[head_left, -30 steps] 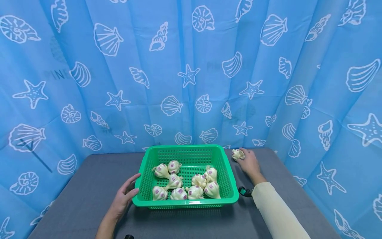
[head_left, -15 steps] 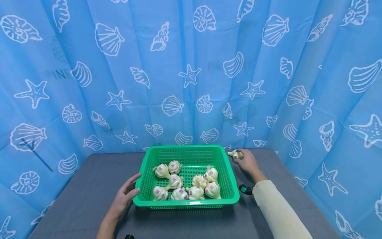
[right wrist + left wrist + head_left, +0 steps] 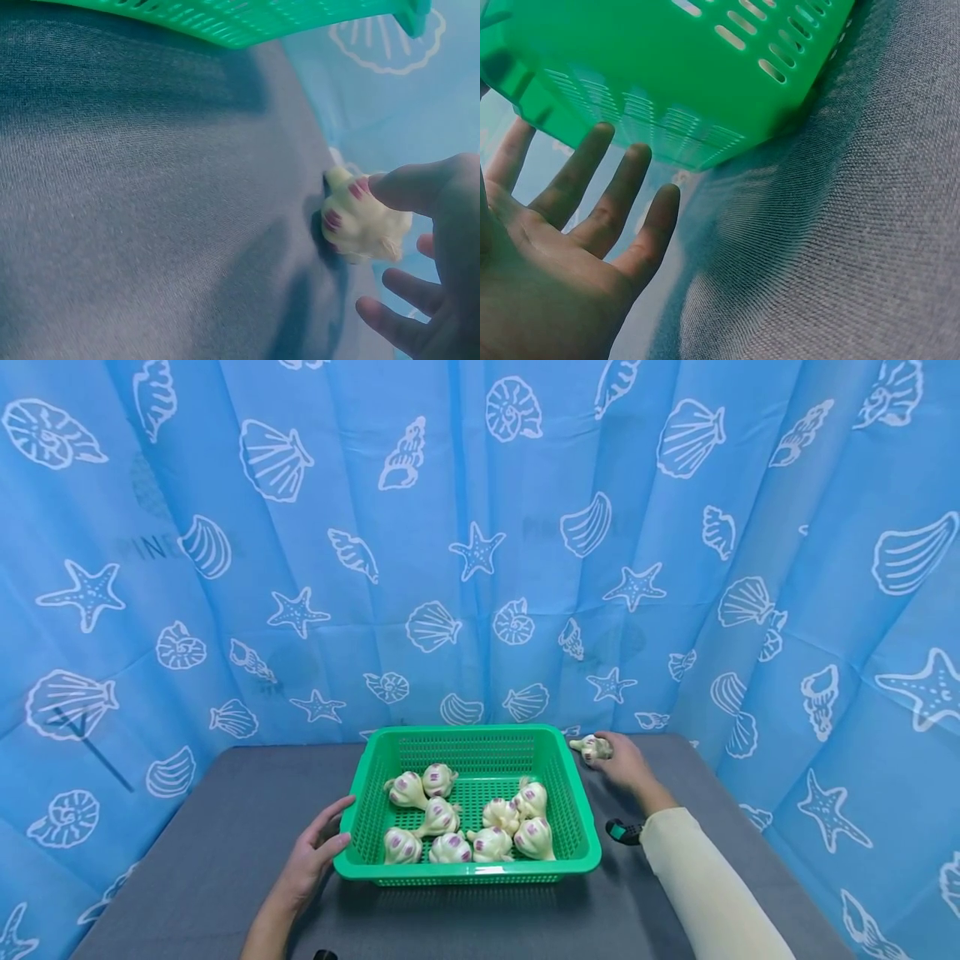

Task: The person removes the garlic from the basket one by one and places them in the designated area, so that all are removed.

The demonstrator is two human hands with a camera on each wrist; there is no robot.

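At the table's far right, a white garlic bulb (image 3: 592, 748) with purple marks lies on the cloth, its stem toward the basket. My right hand (image 3: 624, 766) holds it from the right. In the right wrist view the thumb (image 3: 412, 186) lies over the garlic, the other fingers are on its far side, and the index finger is mostly hidden. A green plastic basket (image 3: 465, 867) stands mid-table with several garlic bulbs (image 3: 491, 843) in it. My left hand (image 3: 307, 860) is beside its left wall, fingers (image 3: 619, 206) spread and straight, thumb near the rim.
Grey cloth covers the table (image 3: 225, 827). A blue curtain (image 3: 465, 568) with white shell prints hangs along the back and both sides. The basket's right wall stands close to the right hand. A black wrist strap (image 3: 624, 832) shows at the right wrist.
The garlic at the right hand has turned so its stem points left, and has shifted slightly left. The right wrist has rotated a little. My left hand and the basket have stayed put.
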